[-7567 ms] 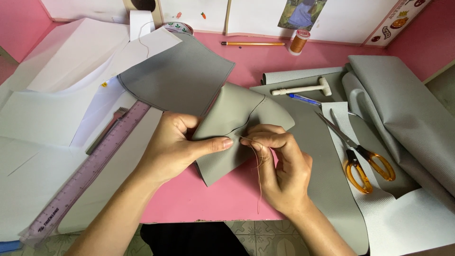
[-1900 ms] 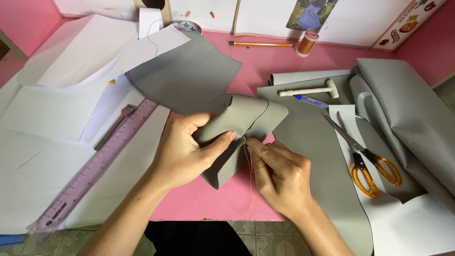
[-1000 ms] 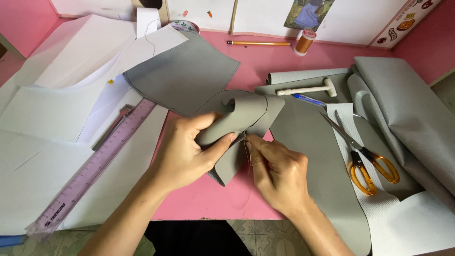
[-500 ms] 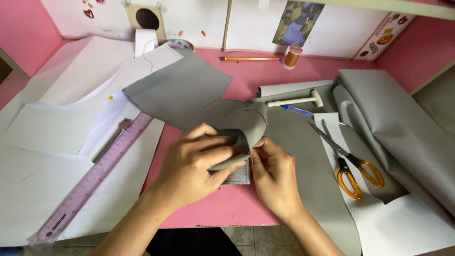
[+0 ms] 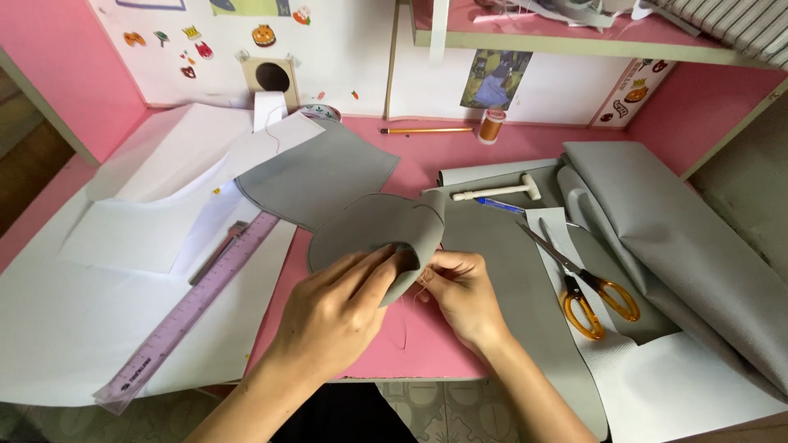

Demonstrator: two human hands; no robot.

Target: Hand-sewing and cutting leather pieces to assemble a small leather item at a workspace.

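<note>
Left hand [image 5: 341,308]: at 6 o'clock on the counter [image 5: 460,148], fingers curled and pressed onto the folded grey piece [image 5: 369,234], thumb on top, holding the fold shut.
Right hand [image 5: 461,291]: just beside the left one, toward 5 o'clock, fingertips pinched together at the lower edge of the piece; they seem to nip a needle or the thread [image 5: 404,328], too small to tell which.
Grey piece: rounded cut of grey leatherette at the middle of the counter, its right edge curled up and over, both hands touching it.
Thread: a thin strand hangs from the pinch down over the pink surface toward 6 o'clock.
Step in hand: by the look of it, hand-stitching the folded edge, with one stitch mid-pull.
Next move calls for: a steady hold on the fold by the left hand while the right draws the strand taut without puckering the edge.
Scissors [image 5: 587,287]: orange-handled, at 3 o'clock, blades closed, lying on a grey sheet [image 5: 525,271], well apart from the hands.
Ruler [image 5: 193,308]: translucent purple, at 8 o'clock, lying aslant over white paper [image 5: 74,312].
Grey roll [image 5: 681,238]: at 3 o'clock, at the counter's right end.
Pencil [image 5: 427,130]: at 12 o'clock, near a small spool [image 5: 492,126].
</note>
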